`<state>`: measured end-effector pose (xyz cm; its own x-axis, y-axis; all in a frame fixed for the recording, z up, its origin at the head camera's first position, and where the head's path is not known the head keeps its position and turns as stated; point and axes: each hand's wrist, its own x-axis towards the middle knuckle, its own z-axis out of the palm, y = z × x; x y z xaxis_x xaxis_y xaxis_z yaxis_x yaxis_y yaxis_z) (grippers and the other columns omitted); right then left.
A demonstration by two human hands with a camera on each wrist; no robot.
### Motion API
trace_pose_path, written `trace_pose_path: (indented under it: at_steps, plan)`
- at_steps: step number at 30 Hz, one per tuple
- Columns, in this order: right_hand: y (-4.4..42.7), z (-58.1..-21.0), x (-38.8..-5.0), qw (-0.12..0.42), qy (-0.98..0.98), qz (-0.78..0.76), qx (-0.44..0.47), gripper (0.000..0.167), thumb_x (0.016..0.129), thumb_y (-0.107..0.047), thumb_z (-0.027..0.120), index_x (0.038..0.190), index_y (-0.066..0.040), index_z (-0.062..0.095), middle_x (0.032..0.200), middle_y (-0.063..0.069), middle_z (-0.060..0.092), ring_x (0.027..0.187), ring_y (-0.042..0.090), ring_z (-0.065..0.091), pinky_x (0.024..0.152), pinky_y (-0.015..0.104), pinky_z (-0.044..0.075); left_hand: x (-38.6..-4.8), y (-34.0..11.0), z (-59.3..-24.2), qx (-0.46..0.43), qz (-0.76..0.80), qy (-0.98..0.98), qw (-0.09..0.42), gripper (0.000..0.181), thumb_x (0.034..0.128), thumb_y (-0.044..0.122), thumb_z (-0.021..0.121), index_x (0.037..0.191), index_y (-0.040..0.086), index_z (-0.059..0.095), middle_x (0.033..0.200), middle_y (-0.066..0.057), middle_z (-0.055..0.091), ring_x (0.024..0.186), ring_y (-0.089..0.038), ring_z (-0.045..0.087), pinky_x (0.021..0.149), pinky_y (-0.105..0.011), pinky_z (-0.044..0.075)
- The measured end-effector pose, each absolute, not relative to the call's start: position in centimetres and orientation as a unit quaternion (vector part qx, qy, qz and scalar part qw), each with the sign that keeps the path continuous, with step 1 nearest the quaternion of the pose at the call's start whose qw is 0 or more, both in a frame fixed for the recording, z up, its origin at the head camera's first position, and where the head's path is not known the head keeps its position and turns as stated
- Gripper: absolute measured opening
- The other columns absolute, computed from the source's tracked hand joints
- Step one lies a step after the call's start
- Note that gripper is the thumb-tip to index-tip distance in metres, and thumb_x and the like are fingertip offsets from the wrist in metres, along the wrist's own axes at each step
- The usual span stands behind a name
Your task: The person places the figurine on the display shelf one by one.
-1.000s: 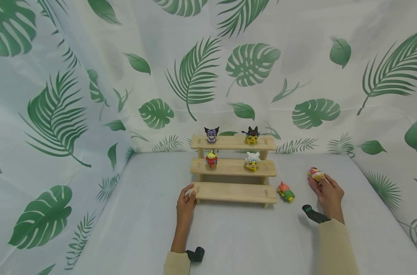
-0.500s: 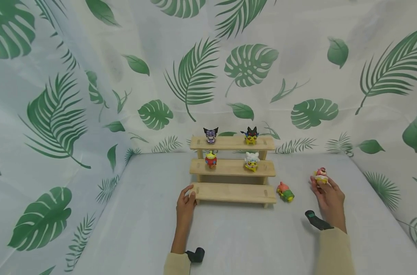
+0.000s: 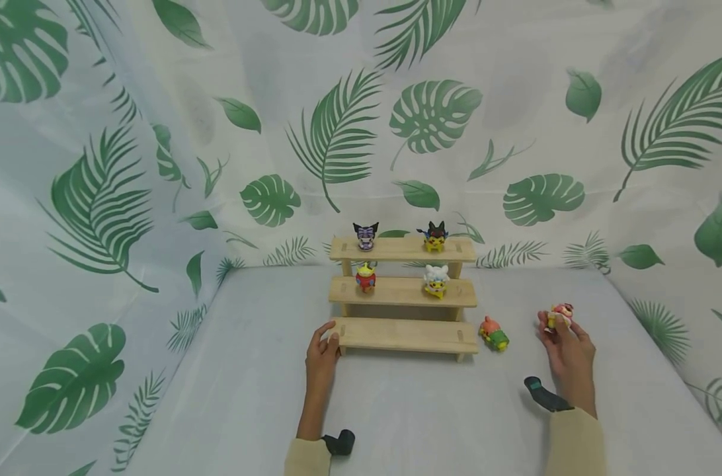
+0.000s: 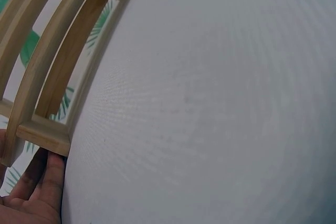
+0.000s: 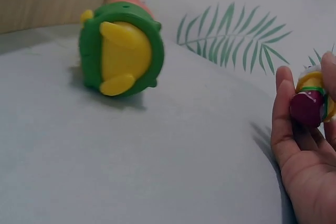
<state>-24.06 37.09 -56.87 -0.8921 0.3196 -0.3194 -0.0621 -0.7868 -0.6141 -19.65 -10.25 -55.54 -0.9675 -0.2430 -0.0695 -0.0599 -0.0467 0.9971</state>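
A three-tier wooden display stand [image 3: 405, 334] stands on the white-covered table. My left hand [image 3: 322, 354] grips the left end of its lowest tier; in the left wrist view its fingers [image 4: 51, 182] reach round the end by the leg. Right of the stand, my right hand [image 3: 569, 354] holds a small pink, white and yellow toy figurine [image 3: 559, 317] between thumb and fingers, tilted and just above the table. The right wrist view shows the figurine's dark purple part [image 5: 307, 108]. Between hand and stand, a pink-and-green figurine [image 3: 493, 334] lies on its side, its green-and-yellow base [image 5: 123, 51] facing the right wrist camera.
On the top tier stand a purple-and-black figurine [image 3: 365, 237] and a black-eared yellow one [image 3: 435, 238]. The middle tier bears a red figurine [image 3: 365, 277] and a white-hooded yellow one [image 3: 436, 282]. Leaf-printed sheeting [image 3: 337, 218] walls the back and sides.
The figurine in my right hand has been turned from lying to upright, then tilted to the right. The right hand has come slightly nearer to me. My left hand has stayed on the stand.
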Motion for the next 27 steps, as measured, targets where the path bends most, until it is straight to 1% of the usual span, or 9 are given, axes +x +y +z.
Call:
trace_pose_path:
  at_steps: [4, 6, 9, 12, 16, 19, 21, 25, 27]
  plan:
    - [36.3, -57.0, -23.2, 0.128, -0.305, 0.924, -0.194, 0.049, 0.088, -0.006, 0.069, 0.125, -0.015, 0.037, 0.095, 0.008, 0.074, 0.089, 0.019, 0.072, 0.077, 0.027, 0.058, -19.5, -10.4, -54.9, 0.101, -0.718, -0.686, 0.059, 0.036, 0.1006, 0.013, 0.054, 0.135, 0.007, 0.054, 0.112, -0.022, 0.068, 0.097, -0.017, 0.063, 0.083, -0.03, 0.054]
    - [35.9, -57.2, -22.6, 0.132, -0.314, 0.921, -0.191, 0.048, 0.088, -0.009, 0.07, 0.127, -0.013, 0.042, 0.099, 0.007, 0.074, 0.091, 0.018, 0.072, 0.076, 0.027, 0.057, -19.6, -10.4, -55.2, 0.099, -0.716, -0.688, 0.062, 0.036, 0.1007, 0.015, 0.054, 0.136, 0.008, 0.054, 0.111, -0.022, 0.068, 0.098, -0.018, 0.063, 0.083, -0.029, 0.054]
    - [35.3, -57.4, -21.7, 0.123, -0.34, 0.914, -0.184, 0.048, 0.088, -0.02, 0.071, 0.131, -0.012, 0.049, 0.105, 0.003, 0.074, 0.095, 0.015, 0.071, 0.077, 0.024, 0.057, -19.9, -10.4, -56.1, 0.103, -0.712, -0.691, 0.07, 0.035, 0.1011, 0.018, 0.054, 0.135, 0.011, 0.055, 0.112, -0.021, 0.069, 0.097, -0.015, 0.063, 0.081, -0.025, 0.053]
    - [34.8, -57.5, -20.9, 0.108, -0.352, 0.914, -0.169, 0.051, 0.089, -0.027, 0.069, 0.133, -0.012, 0.05, 0.108, 0.002, 0.073, 0.097, 0.014, 0.069, 0.077, 0.023, 0.056, -20.2, -10.3, -57.0, 0.11, -0.7, -0.701, 0.08, 0.035, 0.1012, 0.021, 0.054, 0.135, 0.013, 0.056, 0.108, -0.019, 0.07, 0.093, -0.013, 0.063, 0.078, -0.022, 0.052]
    - [34.3, -57.4, -20.2, 0.095, -0.35, 0.918, -0.159, 0.043, 0.091, -0.023, 0.068, 0.128, -0.011, 0.051, 0.103, 0.005, 0.074, 0.094, 0.015, 0.069, 0.075, 0.024, 0.055, -20.4, -10.4, -57.3, 0.114, -0.696, -0.704, 0.086, 0.034, 0.101, 0.021, 0.055, 0.134, 0.013, 0.056, 0.105, -0.019, 0.07, 0.089, -0.013, 0.062, 0.076, -0.023, 0.052]
    - [34.0, -57.2, -19.8, 0.086, -0.355, 0.916, -0.162, 0.035, 0.091, -0.02, 0.067, 0.123, -0.012, 0.054, 0.098, 0.005, 0.074, 0.091, 0.015, 0.07, 0.073, 0.025, 0.055, -20.5, -10.5, -57.2, 0.114, -0.702, -0.698, 0.082, 0.034, 0.1008, 0.02, 0.055, 0.134, 0.013, 0.057, 0.108, -0.019, 0.069, 0.092, -0.013, 0.063, 0.079, -0.025, 0.053]
    - [33.8, -56.8, -19.6, 0.082, -0.361, 0.914, -0.165, 0.031, 0.092, -0.02, 0.067, 0.121, -0.014, 0.056, 0.097, 0.004, 0.073, 0.089, 0.015, 0.07, 0.073, 0.025, 0.054, -20.4, -10.5, -56.9, 0.108, -0.705, -0.697, 0.076, 0.035, 0.1009, 0.018, 0.055, 0.135, 0.011, 0.056, 0.108, -0.022, 0.068, 0.093, -0.015, 0.063, 0.08, -0.029, 0.054]
    - [33.0, -55.5, -19.0, 0.07, -0.404, 0.894, -0.183, 0.031, 0.091, -0.028, 0.068, 0.118, -0.02, 0.057, 0.094, -0.001, 0.073, 0.085, 0.011, 0.068, 0.071, 0.023, 0.051, -19.7, -10.4, -55.5, 0.103, -0.712, -0.692, 0.058, 0.035, 0.1005, 0.015, 0.055, 0.135, 0.007, 0.055, 0.104, -0.022, 0.068, 0.091, -0.021, 0.062, 0.08, -0.032, 0.054]
    - [32.4, -54.7, -18.8, 0.064, -0.423, 0.884, -0.186, 0.031, 0.09, -0.031, 0.067, 0.118, -0.021, 0.056, 0.092, -0.003, 0.073, 0.083, 0.009, 0.066, 0.068, 0.021, 0.049, -19.3, -10.3, -54.9, 0.1, -0.714, -0.691, 0.056, 0.036, 0.1004, 0.014, 0.054, 0.135, 0.006, 0.054, 0.103, -0.022, 0.068, 0.091, -0.021, 0.062, 0.079, -0.032, 0.053]
